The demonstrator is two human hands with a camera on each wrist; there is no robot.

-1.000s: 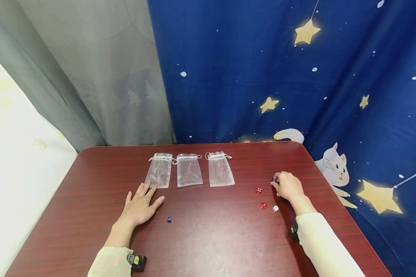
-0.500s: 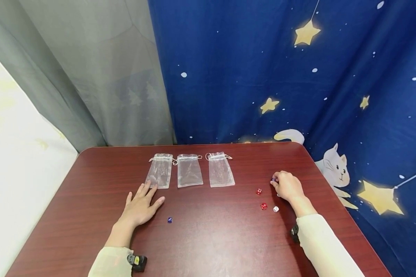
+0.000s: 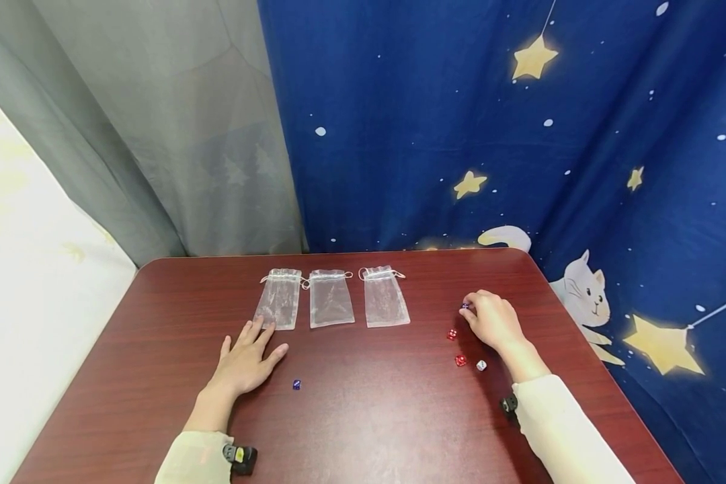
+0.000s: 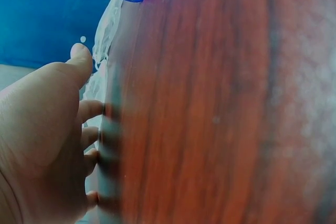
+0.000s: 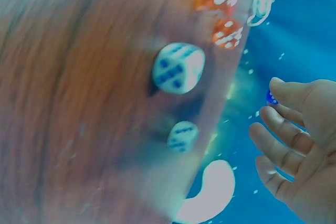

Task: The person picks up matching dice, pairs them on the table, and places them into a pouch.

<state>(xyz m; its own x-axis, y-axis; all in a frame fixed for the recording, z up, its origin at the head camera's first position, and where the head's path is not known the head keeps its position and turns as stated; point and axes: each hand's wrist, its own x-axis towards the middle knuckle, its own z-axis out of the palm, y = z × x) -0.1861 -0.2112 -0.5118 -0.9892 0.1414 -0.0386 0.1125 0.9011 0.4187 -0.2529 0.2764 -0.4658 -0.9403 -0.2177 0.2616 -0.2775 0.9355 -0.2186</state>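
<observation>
My right hand (image 3: 493, 320) pinches a small blue die (image 3: 464, 306) between thumb and fingertips; in the right wrist view this blue die (image 5: 271, 97) peeks out at the thumb tip. Near that hand lie two red dice (image 3: 460, 360) and a white die (image 3: 481, 366). A second white die (image 5: 182, 137) shows only in the right wrist view; the hand hides it from the head camera. My left hand (image 3: 245, 359) rests with fingers spread on the table, fingertips at the lower edge of the leftmost sheer drawstring bag (image 3: 281, 299). Another blue die (image 3: 296, 385) lies right of its thumb.
Two more sheer drawstring bags, the middle one (image 3: 331, 299) and the right one (image 3: 386, 299), lie flat in a row with the first. The dark red wooden table (image 3: 375, 430) ends at a blue star-patterned curtain (image 3: 399, 134) and a grey curtain (image 3: 218, 168).
My right hand has moved a little left and away from me, carrying the blue die. The left hand, the bags and the other dice have stayed in place.
</observation>
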